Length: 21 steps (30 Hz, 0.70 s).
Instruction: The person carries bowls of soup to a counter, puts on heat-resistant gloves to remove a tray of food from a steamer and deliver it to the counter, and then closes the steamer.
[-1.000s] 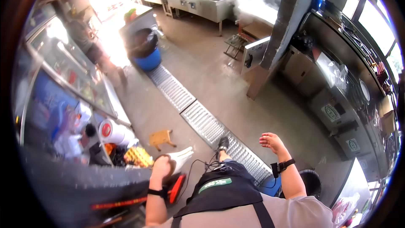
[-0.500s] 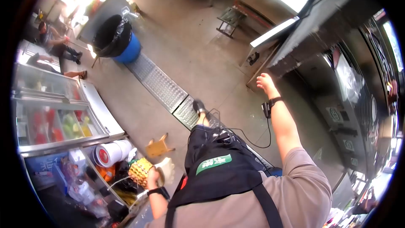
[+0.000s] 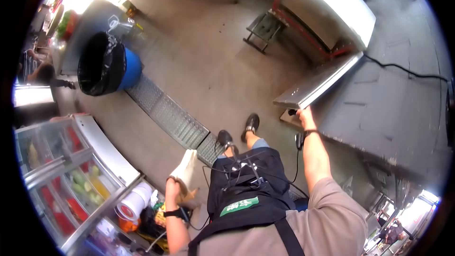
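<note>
My left hand (image 3: 172,190) is out in front of my left side, closed on a white cloth glove (image 3: 184,167) that points up and forward; its fingers are mostly hidden. My right hand (image 3: 304,117) reaches forward, its fingers closed on the black handle (image 3: 292,112) at the near end of a metal door (image 3: 318,85). The door stands at an angle to a metal cabinet (image 3: 303,21) with a reddish frame. Pale steam drifts above the grey surface (image 3: 388,95) at right.
A blue bin (image 3: 130,68) with a black liner stands beside the metal floor grate (image 3: 166,114). A low stool (image 3: 265,29) sits by the cabinet. Glass-topped food cases (image 3: 85,180) and white tubs (image 3: 135,201) line the left. Cables hang across my apron (image 3: 246,180).
My right hand has gone from open in the air to gripping the door handle. My left hand has moved forward, raising the white glove. The view has shifted toward the cabinet.
</note>
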Each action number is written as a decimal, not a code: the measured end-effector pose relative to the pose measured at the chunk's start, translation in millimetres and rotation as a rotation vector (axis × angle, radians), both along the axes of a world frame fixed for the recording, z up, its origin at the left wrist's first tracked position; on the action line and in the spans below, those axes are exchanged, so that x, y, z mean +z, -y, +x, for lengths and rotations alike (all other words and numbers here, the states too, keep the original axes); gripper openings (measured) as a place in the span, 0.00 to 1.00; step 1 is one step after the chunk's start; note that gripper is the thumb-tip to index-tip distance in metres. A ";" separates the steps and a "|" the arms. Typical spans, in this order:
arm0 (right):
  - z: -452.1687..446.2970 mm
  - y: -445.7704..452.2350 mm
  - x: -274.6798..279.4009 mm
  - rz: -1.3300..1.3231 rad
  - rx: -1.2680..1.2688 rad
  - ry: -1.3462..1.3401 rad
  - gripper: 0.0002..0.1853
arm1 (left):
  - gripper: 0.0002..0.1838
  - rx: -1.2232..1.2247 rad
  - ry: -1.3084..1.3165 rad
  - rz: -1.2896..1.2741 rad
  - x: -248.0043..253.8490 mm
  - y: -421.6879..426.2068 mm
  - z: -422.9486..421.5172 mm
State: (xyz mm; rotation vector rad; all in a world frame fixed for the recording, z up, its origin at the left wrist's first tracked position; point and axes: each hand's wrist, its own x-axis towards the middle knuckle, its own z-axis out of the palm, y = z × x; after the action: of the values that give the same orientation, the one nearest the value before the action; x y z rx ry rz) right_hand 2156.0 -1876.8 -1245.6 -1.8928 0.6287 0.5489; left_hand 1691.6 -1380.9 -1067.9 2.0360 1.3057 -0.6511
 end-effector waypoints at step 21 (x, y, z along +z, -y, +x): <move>512.7 -263.3 -27.2 0.105 0.130 -0.266 0.31 | 0.16 0.088 0.092 -0.055 -52.0 -44.3 380.0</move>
State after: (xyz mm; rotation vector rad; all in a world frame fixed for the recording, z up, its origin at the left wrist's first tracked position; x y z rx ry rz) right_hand 2668.6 -1613.5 -1272.8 -1.7841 0.6365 0.9118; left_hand 2071.6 -1336.6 -1119.9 1.9297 1.3015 -0.5420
